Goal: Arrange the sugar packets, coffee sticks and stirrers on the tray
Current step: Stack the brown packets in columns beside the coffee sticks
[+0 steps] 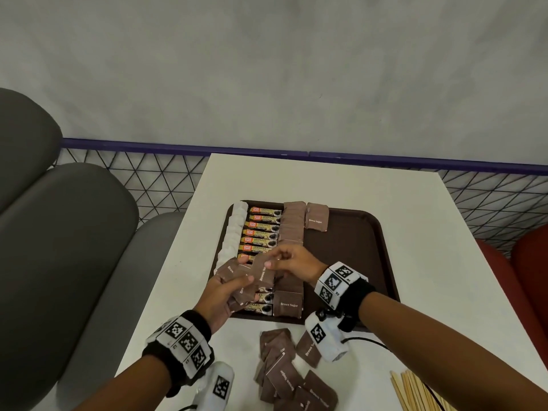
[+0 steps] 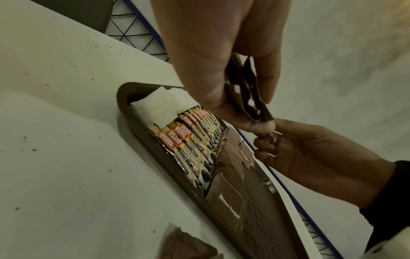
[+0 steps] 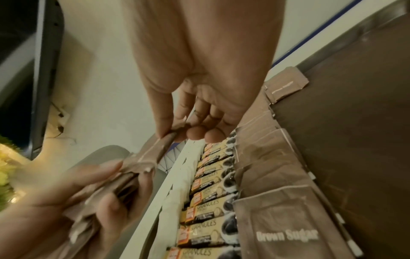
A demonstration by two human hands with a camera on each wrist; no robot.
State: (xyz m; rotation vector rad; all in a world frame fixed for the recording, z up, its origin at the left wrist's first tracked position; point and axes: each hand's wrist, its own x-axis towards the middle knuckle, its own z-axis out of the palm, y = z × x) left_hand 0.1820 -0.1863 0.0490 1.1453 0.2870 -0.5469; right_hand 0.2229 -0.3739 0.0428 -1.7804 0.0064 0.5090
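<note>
Left hand (image 1: 225, 292): grip curled round a fanned bundle of brown sugar packets (image 1: 237, 275), held above the near left corner of the tray (image 1: 355, 262); it serves as the supply.
Right hand (image 1: 296, 261): thumb and fingertips pinch one packet (image 1: 264, 272) at its top edge, apparently drawing it out of the bundle for placing.
Tray contents: white sugar packets (image 1: 234, 232) in the left column, coffee sticks (image 1: 262, 229) beside them, then a full column of brown packets (image 1: 292, 229); a fourth column holds one brown packet (image 1: 316, 221) at the far end.
Loose packets (image 1: 284, 369): heaped on the surface (image 1: 430, 247), near edge.
Stirrers (image 1: 415, 393): on the surface, lower right, not yet on the tray.
Probable next step: set the pinched packet below the single one.
</note>
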